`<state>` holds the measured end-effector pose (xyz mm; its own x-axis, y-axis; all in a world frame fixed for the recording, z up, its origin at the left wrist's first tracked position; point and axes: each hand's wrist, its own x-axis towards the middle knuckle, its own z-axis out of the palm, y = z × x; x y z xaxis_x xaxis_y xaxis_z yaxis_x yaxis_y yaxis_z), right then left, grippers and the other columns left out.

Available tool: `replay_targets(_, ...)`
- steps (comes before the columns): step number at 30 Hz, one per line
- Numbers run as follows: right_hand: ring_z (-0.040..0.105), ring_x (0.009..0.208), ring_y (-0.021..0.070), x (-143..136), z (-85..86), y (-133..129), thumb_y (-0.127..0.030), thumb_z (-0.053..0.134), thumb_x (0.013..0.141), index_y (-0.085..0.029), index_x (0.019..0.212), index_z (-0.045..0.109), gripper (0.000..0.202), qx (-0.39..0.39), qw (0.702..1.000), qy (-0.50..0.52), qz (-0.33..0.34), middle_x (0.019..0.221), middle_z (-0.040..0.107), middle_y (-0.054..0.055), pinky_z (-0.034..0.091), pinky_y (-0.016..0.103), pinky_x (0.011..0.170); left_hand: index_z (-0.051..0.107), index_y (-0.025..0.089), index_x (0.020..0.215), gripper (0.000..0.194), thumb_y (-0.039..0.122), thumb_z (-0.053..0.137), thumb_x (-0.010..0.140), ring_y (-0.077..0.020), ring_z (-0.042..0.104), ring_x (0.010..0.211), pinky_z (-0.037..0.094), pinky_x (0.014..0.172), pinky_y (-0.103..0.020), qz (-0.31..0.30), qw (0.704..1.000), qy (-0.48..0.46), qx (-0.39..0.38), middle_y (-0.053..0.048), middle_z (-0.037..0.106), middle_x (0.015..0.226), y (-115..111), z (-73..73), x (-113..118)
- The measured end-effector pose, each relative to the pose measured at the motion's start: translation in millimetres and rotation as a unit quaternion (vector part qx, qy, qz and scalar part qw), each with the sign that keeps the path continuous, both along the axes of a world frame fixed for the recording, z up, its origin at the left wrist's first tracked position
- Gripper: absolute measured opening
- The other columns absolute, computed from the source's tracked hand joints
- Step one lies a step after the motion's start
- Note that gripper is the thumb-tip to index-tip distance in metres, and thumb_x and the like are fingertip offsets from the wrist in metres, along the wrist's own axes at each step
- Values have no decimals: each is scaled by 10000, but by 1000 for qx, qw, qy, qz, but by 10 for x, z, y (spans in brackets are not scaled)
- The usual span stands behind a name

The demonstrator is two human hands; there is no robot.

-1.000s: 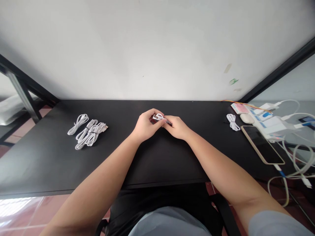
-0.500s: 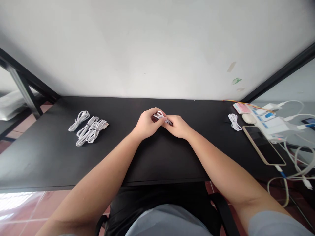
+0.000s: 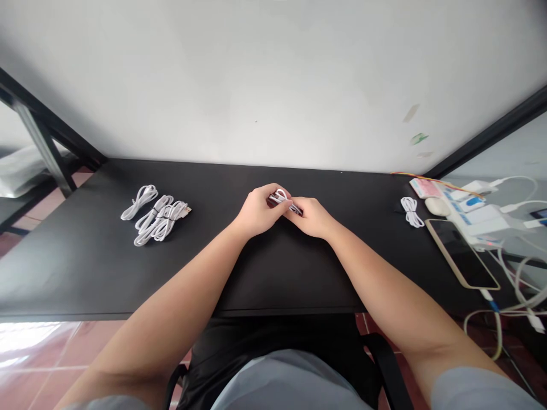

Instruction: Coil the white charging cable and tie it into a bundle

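Note:
Over the middle of the black table (image 3: 273,273), both hands meet around one white cable (image 3: 281,195) folded into a small bundle. My left hand (image 3: 261,210) is closed on its left side, thumb pressed across the front. From the right, my right hand (image 3: 311,216) grips the other end, its fingers partly hidden. Most of the bundle lies behind the fingers; a white loop shows on top. On the left of the table rest several coiled white cables: a single coil (image 3: 140,201) and a tied group (image 3: 161,221). Another tied white cable (image 3: 411,212) lies at the right.
A phone (image 3: 462,253) lies at the right edge, plugged into a cable. Beyond it stand a power strip (image 3: 464,213) with white chargers (image 3: 481,219) and a white rounded object (image 3: 436,206). Loose cables (image 3: 523,285) hang off the right side. A wall (image 3: 265,85) borders the back.
The view has tilted slightly, shifting the whole scene a little. Both hands keep their hold on the cable with hardly any visible movement of the fingers.

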<state>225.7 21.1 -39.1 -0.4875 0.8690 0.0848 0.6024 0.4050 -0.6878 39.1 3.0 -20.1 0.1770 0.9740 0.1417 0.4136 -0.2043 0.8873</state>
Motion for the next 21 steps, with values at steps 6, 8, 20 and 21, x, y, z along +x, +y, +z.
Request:
replay_targets(6,480,654,108,-5,5,-4,-628,505,947,-157,842,627,498,-12,1000,-8,0,744,612,15,332,261,626,736,197,954,256,407,659,829,-64,596,720,448,666,-180,-1,1000,6,-7,-10,734,870,3,3,-5)
replay_targets(8,495,665,114,-6,9,-4,-627,511,945,-159,865,638,492,-13,1000,-7,3,761,624,19,340,262,634,736,195,951,258,408,657,829,-67,599,722,452,668,-181,-3,1000,5,-9,-12,736,872,2,4,-6)
replay_targets(20,567,724,134,-10,52,-22,-607,554,935,-167,904,652,451,-27,999,-29,6,860,680,38,366,266,660,738,182,940,280,423,638,837,-77,616,747,464,685,-186,-11,1000,11,-9,-23,741,878,17,-18,-18)
replay_targets(21,571,730,136,-11,54,-23,-604,550,938,-169,908,653,448,-27,999,-31,5,867,683,39,369,268,663,738,182,940,281,423,638,837,-76,615,747,463,686,-186,-12,1000,12,-9,-22,741,879,17,-18,-18)
